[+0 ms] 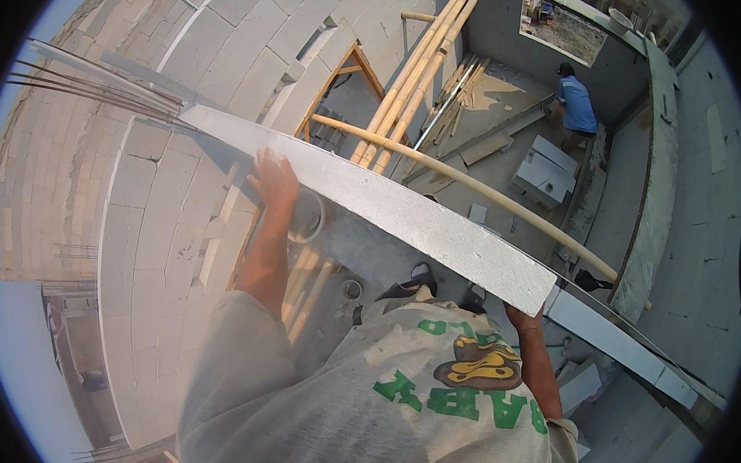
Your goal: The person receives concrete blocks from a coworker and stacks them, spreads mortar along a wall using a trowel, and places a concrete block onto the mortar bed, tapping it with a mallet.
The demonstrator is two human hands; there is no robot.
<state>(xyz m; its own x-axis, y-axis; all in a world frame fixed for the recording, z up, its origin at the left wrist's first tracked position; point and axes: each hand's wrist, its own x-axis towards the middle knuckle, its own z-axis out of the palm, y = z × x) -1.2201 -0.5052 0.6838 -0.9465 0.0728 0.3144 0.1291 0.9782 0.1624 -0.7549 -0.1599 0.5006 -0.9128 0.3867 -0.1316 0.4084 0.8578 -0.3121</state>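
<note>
A long, pale aerated concrete block [397, 212] stretches diagonally across the middle in front of me. Against its near side, toward the left part, my left hand [276, 179] lies with fingers spread and stretched out. At the block's right end, my right hand [525, 320] grips the lower corner, its fingers mostly hidden behind the block. The block's far left tip comes close to several steel bars [101, 92]. Its right end meets a row of white blocks [616, 332]. Whether the block rests fully on something beneath cannot be made out.
Bamboo poles [421, 75] rise beyond the block, and one pole [473, 191] crosses behind it. A round bucket [308, 216] stands below my left forearm. Another person [577, 104] in blue bends on the floor below, near stacked white blocks [545, 169]. Block walls [162, 212] flank the left.
</note>
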